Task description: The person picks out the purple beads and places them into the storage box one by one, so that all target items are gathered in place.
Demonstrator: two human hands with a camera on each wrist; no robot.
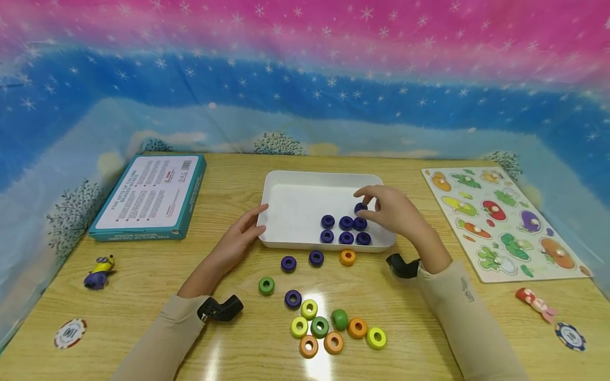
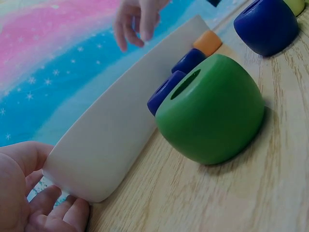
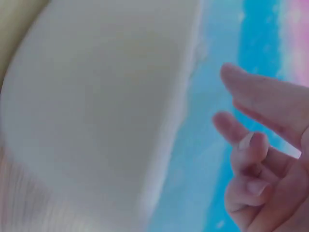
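Observation:
A white tray [image 1: 295, 211] lies at the middle of the table, with several purple beads [image 1: 346, 223] in its right part. My left hand [image 1: 233, 241] holds the tray's left end, thumb and fingers at the rim; the left wrist view shows its fingers [image 2: 72, 212] curled at the corner. Over the tray's right side, my right hand [image 1: 393, 211] has thumb and forefinger spread about a purple bead [image 1: 360, 208]. In the right wrist view, the right hand's fingers [image 3: 248, 150] are apart above the rim and hold nothing visible.
In front of the tray lie loose beads: purple [image 1: 288, 264], orange [image 1: 347, 257], green [image 1: 266, 286] and yellow [image 1: 376, 338]. A teal box [image 1: 147, 196] is at left, near a minion figure [image 1: 99, 272] and poker chip [image 1: 70, 333]. A vegetable puzzle board [image 1: 505, 225] lies right.

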